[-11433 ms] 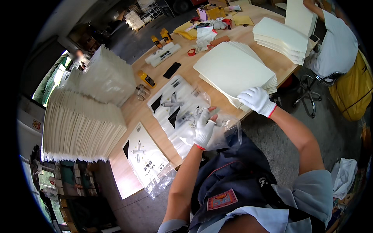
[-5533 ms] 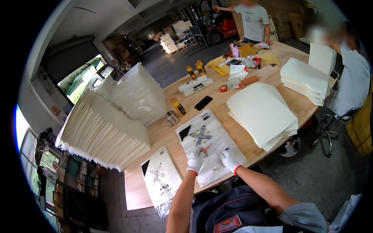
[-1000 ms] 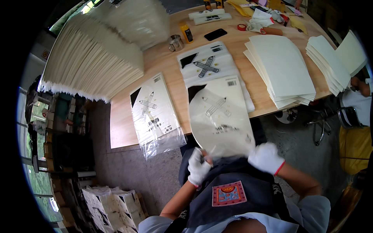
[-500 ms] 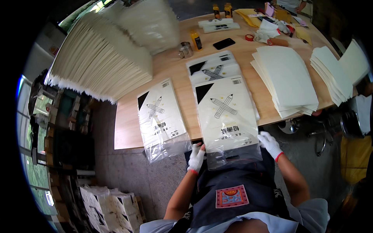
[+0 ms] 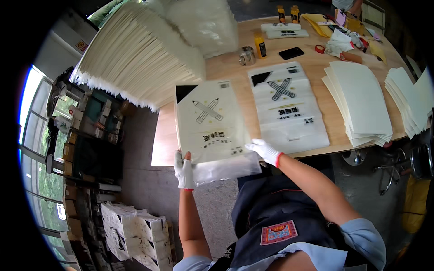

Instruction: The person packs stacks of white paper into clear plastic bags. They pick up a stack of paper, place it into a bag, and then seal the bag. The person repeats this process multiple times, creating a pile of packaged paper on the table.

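A pack of drawing paper (image 5: 210,140) in a clear plastic bag, printed with crossed pencils and a black corner, lies over the left part of the table. At its lower left edge my left hand (image 5: 183,170), in a white glove with bare fingertips showing, is closed on the pack. My right hand (image 5: 266,151), gloved too, pinches the opposite edge near the lower corner. Loose clear plastic from the bag hangs past the table's front edge. To the right lies a pile of printed clear bags (image 5: 294,128), untouched. The other pack seen earlier is covered by the held one.
A tall stack of cream paper (image 5: 135,58) rises at the far left. White sheets (image 5: 359,101) and a smaller fanned pile (image 5: 404,99) lie on the right. Farther back are a phone (image 5: 291,53), an orange bottle (image 5: 260,46) and a metal cup (image 5: 247,56). Wrapped bundles (image 5: 135,230) stand on the floor.
Both hands have carried the pack leftward off the bag pile and over the pack on the left. The printed bags beneath it are now uncovered. The view has shifted too.
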`<state>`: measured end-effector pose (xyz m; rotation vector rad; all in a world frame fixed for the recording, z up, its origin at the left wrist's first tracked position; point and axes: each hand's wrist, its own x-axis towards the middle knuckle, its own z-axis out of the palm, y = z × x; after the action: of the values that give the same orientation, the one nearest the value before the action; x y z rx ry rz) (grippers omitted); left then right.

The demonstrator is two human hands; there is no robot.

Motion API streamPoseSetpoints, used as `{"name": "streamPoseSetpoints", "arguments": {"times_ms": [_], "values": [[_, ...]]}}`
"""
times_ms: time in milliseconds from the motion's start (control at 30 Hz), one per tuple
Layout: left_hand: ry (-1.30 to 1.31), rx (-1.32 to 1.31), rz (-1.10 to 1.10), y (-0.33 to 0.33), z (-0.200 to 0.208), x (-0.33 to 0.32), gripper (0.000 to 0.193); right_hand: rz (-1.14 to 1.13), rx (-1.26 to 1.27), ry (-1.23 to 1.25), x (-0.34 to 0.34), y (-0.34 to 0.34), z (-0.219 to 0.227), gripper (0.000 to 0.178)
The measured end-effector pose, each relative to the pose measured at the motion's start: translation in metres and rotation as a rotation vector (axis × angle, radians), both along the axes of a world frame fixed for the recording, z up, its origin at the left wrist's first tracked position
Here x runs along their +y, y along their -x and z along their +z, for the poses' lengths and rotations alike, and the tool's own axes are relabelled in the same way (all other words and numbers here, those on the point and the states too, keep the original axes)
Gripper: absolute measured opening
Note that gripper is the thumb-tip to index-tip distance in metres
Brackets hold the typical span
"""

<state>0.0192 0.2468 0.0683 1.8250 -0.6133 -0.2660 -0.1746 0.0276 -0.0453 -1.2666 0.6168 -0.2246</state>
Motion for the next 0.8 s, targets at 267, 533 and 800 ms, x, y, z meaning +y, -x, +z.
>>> {"name": "streamPoseSetpoints", "arguments": {"times_ms": [267, 533, 800], "values": [[-0.947, -0.476, -0.11, -0.047, -0.12, -0.013, 0.067, -0.057, 0.204, 0.157, 0.013, -0.034, -0.041, 0.025], [-1.054, -0.837, -0.13, 0.017, -0.062, -0.051, 0.067, 0.355, 0.161, -0.325, 0.09, 0.095, -0.012, 0.03], [-0.328, -0.572, -0.916, 0.193, -0.097, -0.215, 0.033, 0.182, 0.129, -0.326, 0.05, 0.149, -0.037, 0.023]]}}
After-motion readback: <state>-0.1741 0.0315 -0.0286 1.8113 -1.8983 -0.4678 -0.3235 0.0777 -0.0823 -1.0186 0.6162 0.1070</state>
